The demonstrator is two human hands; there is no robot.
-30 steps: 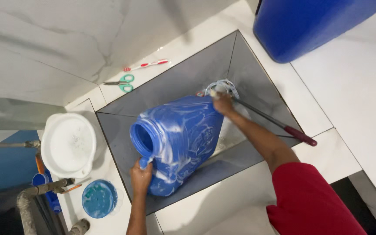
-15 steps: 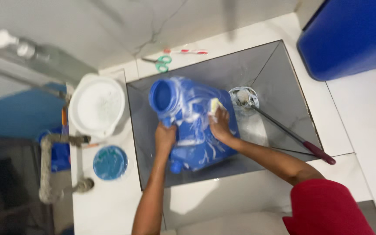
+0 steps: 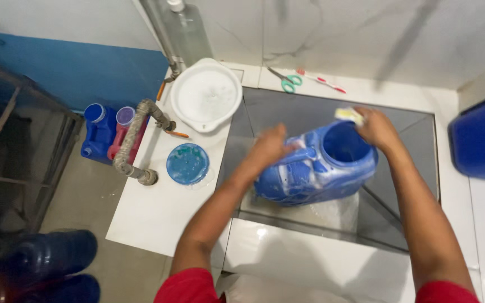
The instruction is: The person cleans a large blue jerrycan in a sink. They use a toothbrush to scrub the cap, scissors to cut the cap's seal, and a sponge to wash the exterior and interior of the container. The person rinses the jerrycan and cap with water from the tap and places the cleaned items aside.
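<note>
The soapy blue jug (image 3: 315, 171) lies on its side in the grey sink basin (image 3: 411, 168), and its mouth has swung round since half a second ago, now facing up and away. The right hand (image 3: 377, 128) has come up to the rim, pinching what looks like a yellow sponge (image 3: 348, 114), though blur hides the grip. The left hand (image 3: 270, 147) steadies the jug's shoulder, fingers curled. Scrubbing has shifted from body to mouth.

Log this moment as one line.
left hand: on soapy blue jug | right hand: sponge at jug mouth | place: sink
</note>
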